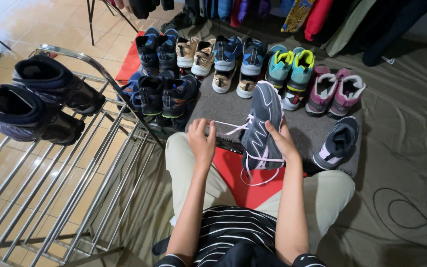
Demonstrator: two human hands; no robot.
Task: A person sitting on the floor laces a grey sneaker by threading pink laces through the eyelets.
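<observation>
I see right hand [281, 141] gripping the grey shoe [262, 126], toe pointing far, left hand [202, 140] pinching its white lace [231, 127] taut leftward.

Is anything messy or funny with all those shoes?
One dark shoe lies alone on the grey mat, with no partner beside it, while the others stand in pairs. The grey shoe in the right hand has loose laces, which the left hand pulls sideways.

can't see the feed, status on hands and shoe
Right hand holds grey shoe upright over lap. Left hand pulls white lace taut to the side. Shoe rows on mat ahead, metal rack at left, neither in the way.
</observation>
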